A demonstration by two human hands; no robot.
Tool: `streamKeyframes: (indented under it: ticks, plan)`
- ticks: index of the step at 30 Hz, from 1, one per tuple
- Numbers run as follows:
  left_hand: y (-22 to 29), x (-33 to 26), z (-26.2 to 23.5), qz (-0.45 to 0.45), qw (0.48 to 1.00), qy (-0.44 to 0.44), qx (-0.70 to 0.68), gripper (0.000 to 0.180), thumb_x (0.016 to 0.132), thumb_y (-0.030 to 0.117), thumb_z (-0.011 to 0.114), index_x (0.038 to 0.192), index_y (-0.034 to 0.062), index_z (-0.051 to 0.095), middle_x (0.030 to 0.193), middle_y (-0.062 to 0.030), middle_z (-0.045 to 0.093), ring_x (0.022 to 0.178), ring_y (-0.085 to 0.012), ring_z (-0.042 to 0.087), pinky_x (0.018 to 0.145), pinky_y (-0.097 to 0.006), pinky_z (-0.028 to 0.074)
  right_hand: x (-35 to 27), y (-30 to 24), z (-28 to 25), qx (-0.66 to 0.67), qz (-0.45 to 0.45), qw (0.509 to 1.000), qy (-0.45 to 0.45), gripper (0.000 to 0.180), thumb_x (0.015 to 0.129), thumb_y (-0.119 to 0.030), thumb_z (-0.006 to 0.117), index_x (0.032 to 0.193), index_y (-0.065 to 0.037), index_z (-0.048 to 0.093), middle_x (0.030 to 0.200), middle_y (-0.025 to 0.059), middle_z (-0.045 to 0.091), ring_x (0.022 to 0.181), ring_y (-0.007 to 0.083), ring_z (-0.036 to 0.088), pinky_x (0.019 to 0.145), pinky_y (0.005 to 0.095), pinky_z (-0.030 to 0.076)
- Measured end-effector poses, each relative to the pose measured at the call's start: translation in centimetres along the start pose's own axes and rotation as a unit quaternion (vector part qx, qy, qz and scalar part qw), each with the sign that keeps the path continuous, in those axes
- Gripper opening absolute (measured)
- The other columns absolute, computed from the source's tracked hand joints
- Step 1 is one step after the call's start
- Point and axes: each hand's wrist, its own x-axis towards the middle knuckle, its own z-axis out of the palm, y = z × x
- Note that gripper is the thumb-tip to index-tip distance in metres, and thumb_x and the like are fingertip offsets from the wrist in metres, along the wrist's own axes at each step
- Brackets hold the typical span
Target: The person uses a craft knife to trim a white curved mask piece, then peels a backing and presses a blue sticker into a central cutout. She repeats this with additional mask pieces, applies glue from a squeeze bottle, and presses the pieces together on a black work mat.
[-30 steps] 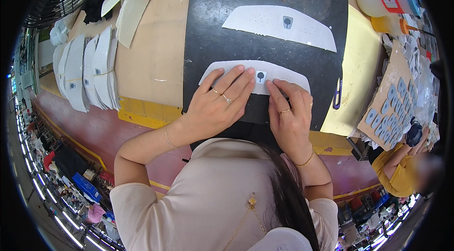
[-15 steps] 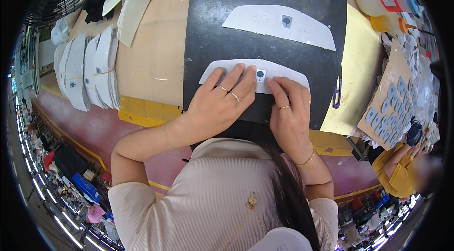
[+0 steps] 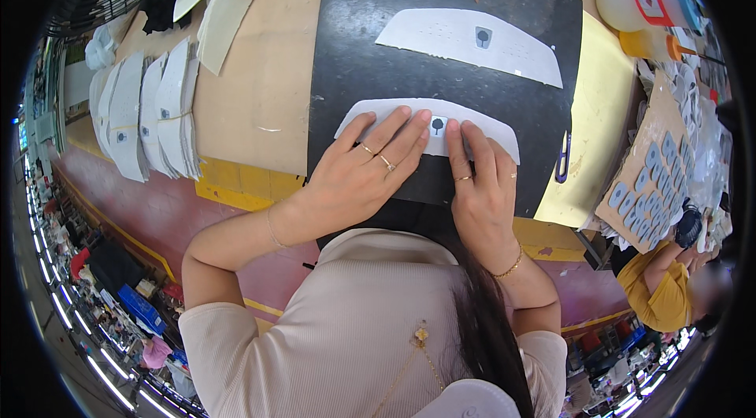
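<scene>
A white curved panel (image 3: 498, 135), its material hard to tell, lies on the black mat (image 3: 346, 24) in front of me. A small grey-and-white patch (image 3: 439, 127) with a dark tree shape sits at its middle. My left hand (image 3: 370, 157) rests flat over the panel's left part, open, its fingers stretched out and the index fingertip at the patch's left edge. My right hand (image 3: 483, 178) is open too, with fingertips on the panel just right of the patch. Farther up the mat lies a second white panel (image 3: 433, 32) with a similar dark patch (image 3: 483, 38).
Banded stacks of white panels (image 3: 126, 119) lie at left, near long cream strips (image 3: 228, 12). On the right are a purple-handled tool (image 3: 562, 158), a yellow sheet (image 3: 602, 87), a cardboard board (image 3: 622, 174) of grey patches and bottles (image 3: 622, 7). A co-worker in yellow (image 3: 650, 292) sits at right.
My right fingers have straightened and reached slightly farther up beside the patch. My left hand stays nearly in place on the panel. The whole bench view has shifted slightly.
</scene>
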Motion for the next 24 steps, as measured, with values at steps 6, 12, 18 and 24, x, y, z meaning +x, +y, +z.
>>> streamKeyframes:
  ticks: [6, 12, 18, 24]
  plan:
    - [-0.3, 1.2, -1.3, 0.035, 0.998, 0.001, 0.058, 0.035, 0.088, 0.017, 0.059, 0.118, 0.0014, 0.065, 0.141, -0.0155, 0.055, 0.129, -0.0275, 0.052, 0.101, -0.043, 0.044, 0.7, -0.4, -0.3, -0.063, -0.023, 0.998, 0.021, 0.055, 0.079, 0.0, 0.06, 0.134, 0.002, 0.061, 0.123, 0.0122, 0.059, 0.104, 0.0278, 0.058, 0.091, 0.039, 0.047]
    - [-0.6, 1.0, -1.5, 0.038, 0.997, 0.001, 0.065, 0.035, 0.088, 0.017, 0.059, 0.118, 0.0013, 0.065, 0.138, -0.0147, 0.057, 0.13, -0.027, 0.052, 0.103, -0.044, 0.044, 1.9, 0.7, -0.2, 0.106, 0.028, 0.994, 0.028, 0.058, 0.077, 0.008, 0.06, 0.134, -0.003, 0.063, 0.114, 0.0121, 0.059, 0.102, 0.0312, 0.057, 0.092, 0.0423, 0.047]
    - [-0.6, 0.3, -1.0, 0.007, 1.0, 0.006, 0.022, 0.042, 0.085, 0.014, 0.064, 0.124, 0.0004, 0.063, 0.142, -0.0137, 0.056, 0.134, -0.0255, 0.051, 0.107, -0.046, 0.041, 1.9, 0.9, -0.3, 0.127, 0.041, 0.991, 0.015, 0.063, 0.076, 0.012, 0.059, 0.137, -0.003, 0.06, 0.115, 0.0133, 0.058, 0.103, 0.0321, 0.057, 0.093, 0.0422, 0.047]
    - [-0.2, 0.7, -0.3, -0.031, 0.999, 0.035, -0.028, 0.053, 0.081, 0.011, 0.073, 0.132, 0.0014, 0.06, 0.141, -0.0112, 0.055, 0.132, -0.0261, 0.052, 0.107, -0.047, 0.041, 1.2, 0.7, -0.4, 0.131, 0.045, 0.99, 0.014, 0.063, 0.077, 0.014, 0.057, 0.137, -0.002, 0.06, 0.119, 0.0142, 0.058, 0.104, 0.0332, 0.057, 0.095, 0.0428, 0.046]
